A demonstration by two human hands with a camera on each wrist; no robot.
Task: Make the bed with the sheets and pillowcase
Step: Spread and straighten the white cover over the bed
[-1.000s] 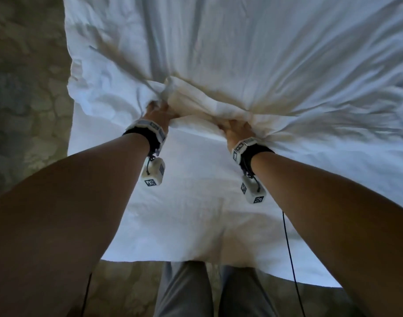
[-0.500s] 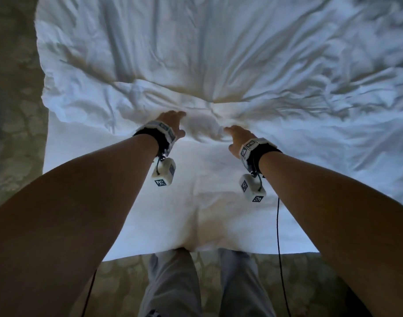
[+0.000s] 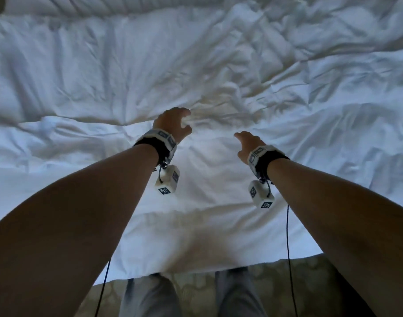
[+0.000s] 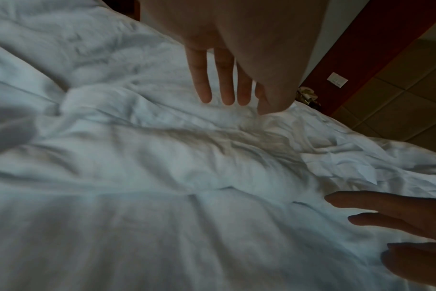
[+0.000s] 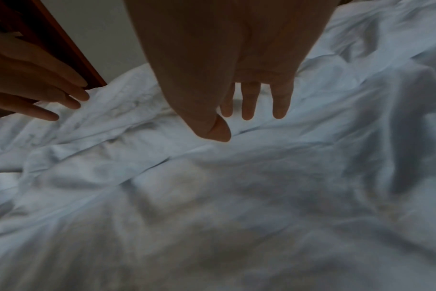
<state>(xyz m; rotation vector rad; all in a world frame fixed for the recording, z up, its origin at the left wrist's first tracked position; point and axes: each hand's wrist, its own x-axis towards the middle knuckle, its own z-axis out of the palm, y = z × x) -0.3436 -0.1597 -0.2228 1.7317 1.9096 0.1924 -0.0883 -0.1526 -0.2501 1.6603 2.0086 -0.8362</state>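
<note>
A wrinkled white sheet [image 3: 104, 76] covers the bed, with a bunched ridge [image 3: 221, 99] across the middle. A flatter white layer [image 3: 207, 225] runs down to the near edge. My left hand [image 3: 175, 124] hovers just at the ridge, fingers [image 4: 219, 84] straight and spread, holding nothing. My right hand [image 3: 247, 143] hovers to its right, a little nearer to me, also empty, its fingers [image 5: 249, 102] extended over the cloth. Each wrist view also catches the other hand: the right hand [image 4: 398, 226] and the left hand [image 5: 37, 92].
My legs in grey trousers [image 3: 150, 298] stand against the bed's near edge on patterned carpet [image 3: 310, 284]. Cables [image 3: 288, 248] hang from both wrist units. A dark red wooden frame [image 4: 361, 49] and a wall switch [image 4: 337, 79] lie beyond the bed.
A second ago both hands gripped a bunch of sheet. They have let it go, and now hover open and farther apart. The sheet has settled, and the view has shifted up the bed.
</note>
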